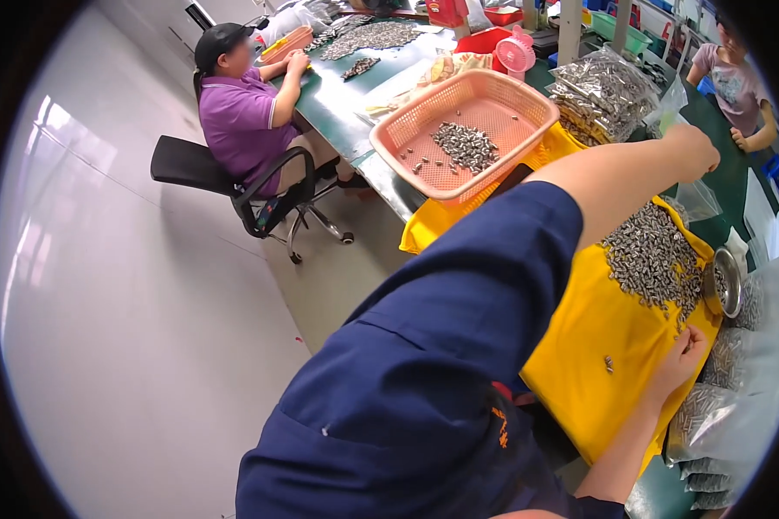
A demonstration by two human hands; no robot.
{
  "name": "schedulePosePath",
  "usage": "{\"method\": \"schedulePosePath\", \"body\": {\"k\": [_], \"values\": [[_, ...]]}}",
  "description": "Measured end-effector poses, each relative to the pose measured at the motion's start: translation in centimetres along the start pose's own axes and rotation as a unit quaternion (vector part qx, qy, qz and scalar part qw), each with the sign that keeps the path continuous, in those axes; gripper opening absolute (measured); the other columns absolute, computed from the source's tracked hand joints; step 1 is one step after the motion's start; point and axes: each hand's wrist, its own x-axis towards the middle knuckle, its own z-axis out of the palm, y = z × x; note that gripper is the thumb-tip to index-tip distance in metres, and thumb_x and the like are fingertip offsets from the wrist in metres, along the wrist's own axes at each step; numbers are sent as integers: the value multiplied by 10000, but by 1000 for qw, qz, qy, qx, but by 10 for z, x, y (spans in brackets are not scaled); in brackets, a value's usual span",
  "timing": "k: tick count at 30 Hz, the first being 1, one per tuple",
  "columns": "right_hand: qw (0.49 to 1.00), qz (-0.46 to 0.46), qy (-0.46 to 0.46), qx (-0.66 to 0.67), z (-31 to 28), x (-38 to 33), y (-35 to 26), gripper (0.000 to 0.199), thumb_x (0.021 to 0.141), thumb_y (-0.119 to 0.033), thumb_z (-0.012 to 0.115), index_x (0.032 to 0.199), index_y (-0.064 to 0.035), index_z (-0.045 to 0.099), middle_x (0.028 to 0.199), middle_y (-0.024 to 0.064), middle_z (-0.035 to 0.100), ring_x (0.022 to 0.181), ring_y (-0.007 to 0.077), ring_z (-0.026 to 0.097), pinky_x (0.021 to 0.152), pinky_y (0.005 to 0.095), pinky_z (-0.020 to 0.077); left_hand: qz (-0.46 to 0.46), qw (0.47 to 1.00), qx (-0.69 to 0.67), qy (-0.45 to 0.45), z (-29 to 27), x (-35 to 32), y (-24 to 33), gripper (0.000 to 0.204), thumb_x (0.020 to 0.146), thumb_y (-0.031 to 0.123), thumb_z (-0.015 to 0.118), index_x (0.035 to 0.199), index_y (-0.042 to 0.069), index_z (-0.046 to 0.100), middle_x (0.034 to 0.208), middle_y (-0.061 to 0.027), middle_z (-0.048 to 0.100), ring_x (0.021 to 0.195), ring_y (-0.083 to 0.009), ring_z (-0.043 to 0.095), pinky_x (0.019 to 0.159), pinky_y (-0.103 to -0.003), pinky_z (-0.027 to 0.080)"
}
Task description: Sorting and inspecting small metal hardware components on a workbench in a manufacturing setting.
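My left arm, in a dark blue sleeve, stretches across to the upper right. There my left hand is closed, with clear plastic film showing just below it; what its fingers hold is hidden. Small shiny metal parts lie heaped on a yellow cloth. At the near edge of that heap is my right hand, its fingers curled together beside a few parts. Whatever sits in them is too small to make out. A round metal dish with parts in it stands tilted to the right of the heap.
A pink plastic basket with similar parts rests left of the heap. Behind it sit a bulging clear bag of metal pieces and a pink fan. Filled bags line the right. One person sits left; another is far right.
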Motion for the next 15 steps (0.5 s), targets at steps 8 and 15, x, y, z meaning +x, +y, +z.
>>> {"method": "schedulePosePath", "body": {"k": [8, 15], "values": [[998, 44, -2, -33, -1, -1, -9, 144, 870, -104, 460, 936, 20, 493, 856, 59, 502, 779, 134, 473, 704, 230, 398, 3, 996, -19, -86, 38, 12, 15, 233, 714, 143, 539, 917, 230, 612, 914, 3, 605, 898, -187, 569, 713, -325, 453], [998, 57, -5, -34, -3, -2, -6, 143, 870, -107, 463, 938, 16, 494, 857, 53, 500, 771, 128, 472, 697, 227, 398, -16, 995, 7, -96, 33, 11, 25, 236, 709, 134, 546, 920, 201, 629, 922, -14, 615, 894, -197, 580, 718, -333, 461]]}}
